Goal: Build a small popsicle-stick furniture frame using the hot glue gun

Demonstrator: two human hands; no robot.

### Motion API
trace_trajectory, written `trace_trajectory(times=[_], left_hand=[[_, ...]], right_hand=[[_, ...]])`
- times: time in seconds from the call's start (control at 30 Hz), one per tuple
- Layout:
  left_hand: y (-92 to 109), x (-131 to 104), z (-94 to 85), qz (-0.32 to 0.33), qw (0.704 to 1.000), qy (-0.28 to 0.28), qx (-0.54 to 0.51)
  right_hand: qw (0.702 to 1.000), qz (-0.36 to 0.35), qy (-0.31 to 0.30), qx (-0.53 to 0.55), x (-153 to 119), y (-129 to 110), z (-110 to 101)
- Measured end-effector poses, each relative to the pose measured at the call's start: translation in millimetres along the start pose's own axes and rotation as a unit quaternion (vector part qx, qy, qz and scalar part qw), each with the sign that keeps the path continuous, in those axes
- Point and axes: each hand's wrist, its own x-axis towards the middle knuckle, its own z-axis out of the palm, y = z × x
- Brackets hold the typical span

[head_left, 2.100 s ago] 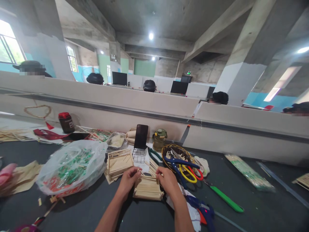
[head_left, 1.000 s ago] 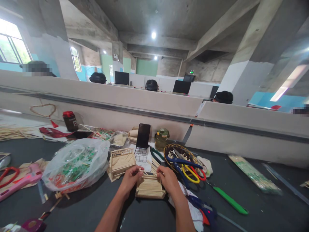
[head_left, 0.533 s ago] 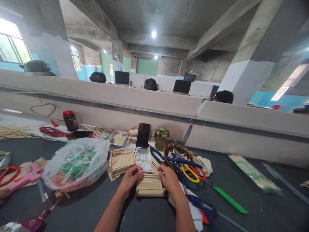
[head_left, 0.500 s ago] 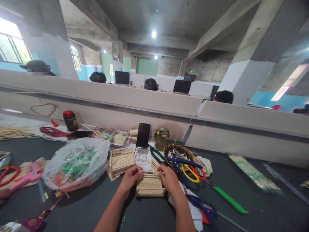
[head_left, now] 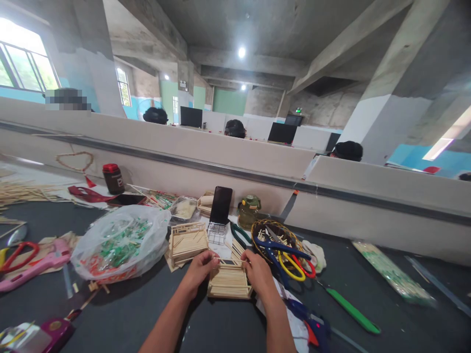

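A small frame built of pale wooden sticks [head_left: 228, 285] sits on the dark table in front of me. Across its far side runs a thin wooden stick [head_left: 230, 261]. My left hand [head_left: 198, 272] pinches the stick's left end between thumb and fingers. At the other end my right hand [head_left: 259, 274] has its fingers closed on the stick, close to the frame's right far corner. Whether the stick rests on the frame I cannot tell. Just left of my left hand stands a similar stick-built piece [head_left: 188, 242] with loose sticks on it.
Right of my hands are a wicker basket [head_left: 253, 228] with scissors and pliers, a green-handled tool [head_left: 353, 311] and a blue glue gun [head_left: 312, 318]. A plastic bag [head_left: 83, 245] lies left. Behind stand a phone [head_left: 221, 205], a bottle [head_left: 249, 212] and a partition [head_left: 184, 169].
The view has shifted slightly, so the surroundings sit a little further right. Both hands keep their places at the stick. At the far left, a hand near the pink glue gun has gone from view.
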Motion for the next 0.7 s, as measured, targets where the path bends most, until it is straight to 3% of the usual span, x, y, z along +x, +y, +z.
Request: trace_trajectory(times=[0.27, 0.7], left_hand=[[3.5, -1.8, 0.5, -0.015, 1.000, -0.005, -0.009], [-3.7, 1.6, 2.3, 0.017, 1.000, 0.011, -0.001]], right_hand=[[1.000, -0.006, 0.003, -0.007, -0.5, 0.0, -1.1], [1.000, -0.002, 0.005, 0.004, 1.5, 4.2, 0.5]])
